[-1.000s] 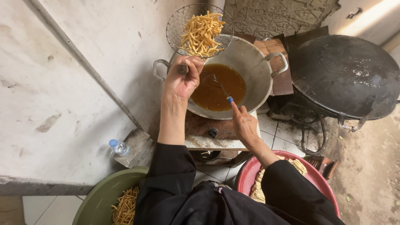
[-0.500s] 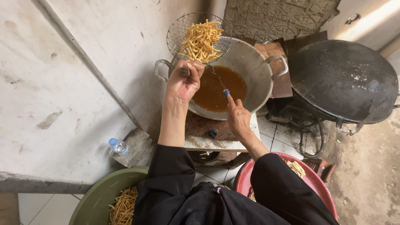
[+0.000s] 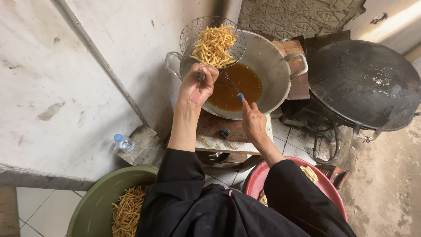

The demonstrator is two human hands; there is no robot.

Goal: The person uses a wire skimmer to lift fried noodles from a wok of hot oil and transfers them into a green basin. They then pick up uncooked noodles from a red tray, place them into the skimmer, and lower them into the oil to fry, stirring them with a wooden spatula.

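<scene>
Wire skimmer (image 3: pixel 213 40) full of golden fried sticks (image 3: pixel 215 44), lifted over the wok's left rim to drain.

The left hand (image 3: pixel 198 85) is clenched around the skimmer's handle, holding the basket clear of the dark oil (image 3: pixel 239 85) in the grey wok (image 3: pixel 272 61), which sits on a small stove (image 3: pixel 219 134). The right hand (image 3: pixel 253 118) pinches a thin blue-tipped utensil (image 3: pixel 240 96) in its fingers, its far end reaching toward the oil (whether it dips in is hard to tell from here). This batch looks cooked and out of the oil, and no sticks show floating there. Still left, by my reading: tipping the load out. A green basin (image 3: pixel 94 204) at the lower left already holds similar sticks, and a red basin (image 3: pixel 326 186) at the lower right holds some too, mostly hidden by the sleeve. A black wok (image 3: pixel 364 83) sits to the right, a small bottle (image 3: pixel 123 142) by the wall.
</scene>
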